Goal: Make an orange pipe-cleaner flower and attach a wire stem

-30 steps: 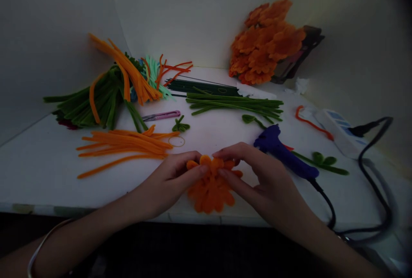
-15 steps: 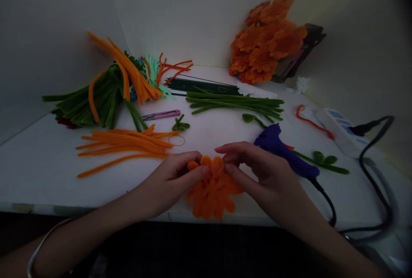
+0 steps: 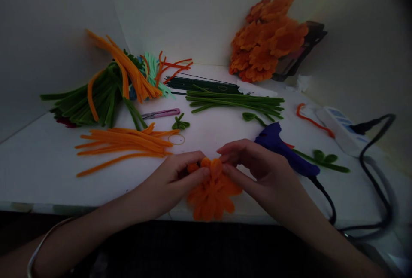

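An orange pipe-cleaner flower (image 3: pixel 212 196) with several rounded petals is held over the table's front edge. My left hand (image 3: pixel 180 177) pinches its upper left petals between thumb and fingers. At the upper right petals, my right hand (image 3: pixel 257 168) grips with thumb and forefinger, the other fingers curled behind. Parts of the petals are hidden by my fingertips. Just beyond my right hand lies a blue glue gun (image 3: pixel 286 151). Loose orange pipe cleaners (image 3: pixel 122 142) lie to the left of my left hand.
Green pipe cleaners (image 3: pixel 234 102) lie mid-table, near pink snips (image 3: pixel 164 113) and a small green leaf piece (image 3: pixel 180 122). A green bundle (image 3: pixel 103 97) stands at the left. Finished orange flowers (image 3: pixel 264 41) fill the back right. A power strip (image 3: pixel 346 132) and black cable (image 3: pixel 376 179) are at the right.
Both hands keep hold of the flower. My fingers have shifted only slightly on the upper petals, and the camera view has moved a little.
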`<state>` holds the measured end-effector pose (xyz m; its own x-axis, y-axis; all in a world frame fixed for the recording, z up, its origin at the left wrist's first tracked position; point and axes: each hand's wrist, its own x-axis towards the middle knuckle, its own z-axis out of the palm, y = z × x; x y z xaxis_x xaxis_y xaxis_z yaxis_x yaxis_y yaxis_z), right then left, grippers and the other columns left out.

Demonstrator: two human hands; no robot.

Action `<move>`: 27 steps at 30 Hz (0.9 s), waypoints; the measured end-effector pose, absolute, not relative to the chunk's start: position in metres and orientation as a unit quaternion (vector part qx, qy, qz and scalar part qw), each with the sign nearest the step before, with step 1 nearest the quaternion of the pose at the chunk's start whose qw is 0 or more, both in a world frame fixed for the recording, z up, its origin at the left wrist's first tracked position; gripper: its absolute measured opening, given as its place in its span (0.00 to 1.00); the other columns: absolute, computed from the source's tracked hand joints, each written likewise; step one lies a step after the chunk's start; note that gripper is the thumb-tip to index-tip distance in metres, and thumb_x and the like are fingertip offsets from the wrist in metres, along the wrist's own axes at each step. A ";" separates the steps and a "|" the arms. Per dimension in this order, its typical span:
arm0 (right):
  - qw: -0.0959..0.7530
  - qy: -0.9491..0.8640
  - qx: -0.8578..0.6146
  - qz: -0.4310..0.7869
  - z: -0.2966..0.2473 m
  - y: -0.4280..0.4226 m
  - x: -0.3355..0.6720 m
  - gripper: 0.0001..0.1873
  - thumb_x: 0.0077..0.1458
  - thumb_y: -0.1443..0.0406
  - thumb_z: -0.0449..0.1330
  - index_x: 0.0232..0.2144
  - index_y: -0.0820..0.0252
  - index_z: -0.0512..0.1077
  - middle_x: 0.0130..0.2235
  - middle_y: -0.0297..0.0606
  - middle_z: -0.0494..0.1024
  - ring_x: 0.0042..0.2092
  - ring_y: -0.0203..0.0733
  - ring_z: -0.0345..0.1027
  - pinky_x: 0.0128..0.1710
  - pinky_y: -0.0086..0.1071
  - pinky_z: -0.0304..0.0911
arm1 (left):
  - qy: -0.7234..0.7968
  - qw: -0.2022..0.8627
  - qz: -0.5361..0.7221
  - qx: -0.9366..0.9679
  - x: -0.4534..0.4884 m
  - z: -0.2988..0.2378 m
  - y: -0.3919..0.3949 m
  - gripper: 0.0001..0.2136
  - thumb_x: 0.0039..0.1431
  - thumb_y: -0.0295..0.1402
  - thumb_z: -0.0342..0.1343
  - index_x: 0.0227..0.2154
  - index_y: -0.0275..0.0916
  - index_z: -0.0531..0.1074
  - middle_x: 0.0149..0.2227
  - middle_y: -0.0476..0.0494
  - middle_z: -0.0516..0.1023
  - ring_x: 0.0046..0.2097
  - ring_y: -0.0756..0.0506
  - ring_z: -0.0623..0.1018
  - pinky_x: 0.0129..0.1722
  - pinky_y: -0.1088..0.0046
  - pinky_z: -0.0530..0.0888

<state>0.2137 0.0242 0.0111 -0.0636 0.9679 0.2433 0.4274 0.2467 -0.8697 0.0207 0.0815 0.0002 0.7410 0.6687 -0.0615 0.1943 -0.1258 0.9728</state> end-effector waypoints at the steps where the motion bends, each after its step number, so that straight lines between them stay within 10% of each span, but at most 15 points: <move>1: 0.433 -0.654 -0.530 0.322 0.012 0.025 0.214 0.07 0.55 0.67 0.61 0.39 0.56 0.71 0.34 0.34 0.77 0.35 0.36 0.72 0.35 0.28 0.70 | 0.296 0.592 0.199 0.723 0.021 0.000 0.081 0.13 0.64 0.40 0.48 0.28 0.37 0.66 0.25 0.53 0.62 0.28 0.53 0.62 0.26 0.78 0.59; 27: 0.423 -0.601 -0.528 0.425 0.018 0.030 0.221 0.06 0.52 0.68 0.63 0.36 0.58 0.72 0.31 0.31 0.78 0.32 0.30 0.73 0.33 0.20 0.69 | 0.261 0.573 0.203 0.750 0.021 -0.002 0.082 0.11 0.66 0.36 0.48 0.29 0.37 0.66 0.25 0.56 0.62 0.26 0.55 0.60 0.24 0.80 0.57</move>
